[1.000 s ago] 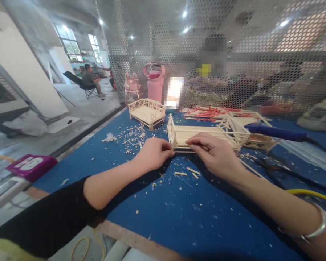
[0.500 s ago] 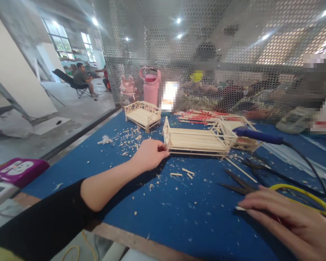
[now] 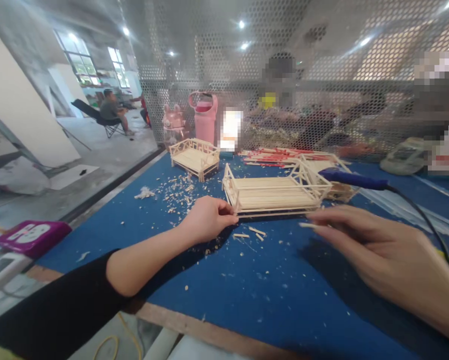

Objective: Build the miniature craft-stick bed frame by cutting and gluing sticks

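A miniature bed built of thin wooden sticks [image 3: 269,192] stands on the blue tabletop, with rails at both ends and along its sides. At its front left corner, the thumb and fingers of my left hand [image 3: 206,220] pinch the leg. My right hand [image 3: 382,250], closed at the fingertips, holds a short piece of wooden stick [image 3: 307,225] just off the bed's front right corner. Several short stick offcuts [image 3: 241,235] lie between my hands. Behind and left is a smaller stick-built piece [image 3: 194,159], like a little bench or bed.
A blue-handled tool with a cord [image 3: 359,179] rests at the right, by another stick model. Red and plain sticks [image 3: 273,157] lie behind. Pink bottles [image 3: 204,120] stand near the perforated metal screen [image 3: 217,60]. Wood crumbs [image 3: 177,192] scatter leftward. People sit beyond.
My right hand has moved up and left from beside the scissors toward the bed, carrying the short stick piece. It now covers the scissors. My left hand stays at the bed's corner.
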Motion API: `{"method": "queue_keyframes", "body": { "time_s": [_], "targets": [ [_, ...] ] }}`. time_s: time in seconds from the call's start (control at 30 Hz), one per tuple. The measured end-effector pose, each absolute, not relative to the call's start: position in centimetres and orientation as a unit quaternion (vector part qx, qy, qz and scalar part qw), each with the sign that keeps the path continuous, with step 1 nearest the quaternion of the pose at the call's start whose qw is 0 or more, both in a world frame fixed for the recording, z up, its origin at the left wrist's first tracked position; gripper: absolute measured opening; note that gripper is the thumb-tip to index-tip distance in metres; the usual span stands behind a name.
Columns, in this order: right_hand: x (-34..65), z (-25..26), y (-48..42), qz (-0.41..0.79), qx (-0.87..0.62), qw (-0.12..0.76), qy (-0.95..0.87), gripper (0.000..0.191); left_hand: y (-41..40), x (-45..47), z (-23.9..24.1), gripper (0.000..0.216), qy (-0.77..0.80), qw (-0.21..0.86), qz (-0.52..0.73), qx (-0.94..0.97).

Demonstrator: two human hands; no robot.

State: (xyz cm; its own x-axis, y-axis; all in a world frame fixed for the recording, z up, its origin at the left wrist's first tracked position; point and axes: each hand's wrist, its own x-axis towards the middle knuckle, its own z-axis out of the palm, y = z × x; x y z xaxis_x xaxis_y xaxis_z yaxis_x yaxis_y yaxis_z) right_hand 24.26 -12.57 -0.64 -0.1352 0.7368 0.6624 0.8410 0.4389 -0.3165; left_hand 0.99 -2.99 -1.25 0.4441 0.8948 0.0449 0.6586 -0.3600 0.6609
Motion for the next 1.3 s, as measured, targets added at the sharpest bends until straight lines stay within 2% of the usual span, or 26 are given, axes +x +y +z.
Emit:
{"method": "queue_keyframes", "body": {
  "time_s": [0.1,0.17,0.3,0.53,0.93,1.3],
  "targets": [
    [21.0,-1.0,-9.3,-0.077,-0.391,0.400,-0.825,0.015,-3.2,1.3,-1.6,0.012,0.496,0.274,0.218,0.794],
    [19.7,-1.9,-7.4,-0.083,-0.364,0.408,-0.833,0.018,-3.2,1.2,-1.8,0.011,0.503,0.251,0.228,0.795],
    [18.9,-3.6,-5.4,-0.069,-0.393,0.461,-0.793,0.018,-3.3,0.9,-1.7,0.016,0.509,0.223,0.256,0.791],
    [18.4,-4.2,-5.0,-0.012,-0.406,0.479,-0.778,0.017,-3.3,0.9,-1.4,0.020,0.479,0.257,0.336,0.769],
    [18.0,-3.9,-4.7,-0.020,-0.413,0.477,-0.776,0.017,-3.4,1.2,-1.5,0.016,0.489,0.299,0.337,0.747],
    [17.9,-3.9,-4.6,0.035,-0.422,0.505,-0.752,0.018,-3.5,1.3,-1.5,0.015,0.508,0.268,0.331,0.748]
  ]
}}
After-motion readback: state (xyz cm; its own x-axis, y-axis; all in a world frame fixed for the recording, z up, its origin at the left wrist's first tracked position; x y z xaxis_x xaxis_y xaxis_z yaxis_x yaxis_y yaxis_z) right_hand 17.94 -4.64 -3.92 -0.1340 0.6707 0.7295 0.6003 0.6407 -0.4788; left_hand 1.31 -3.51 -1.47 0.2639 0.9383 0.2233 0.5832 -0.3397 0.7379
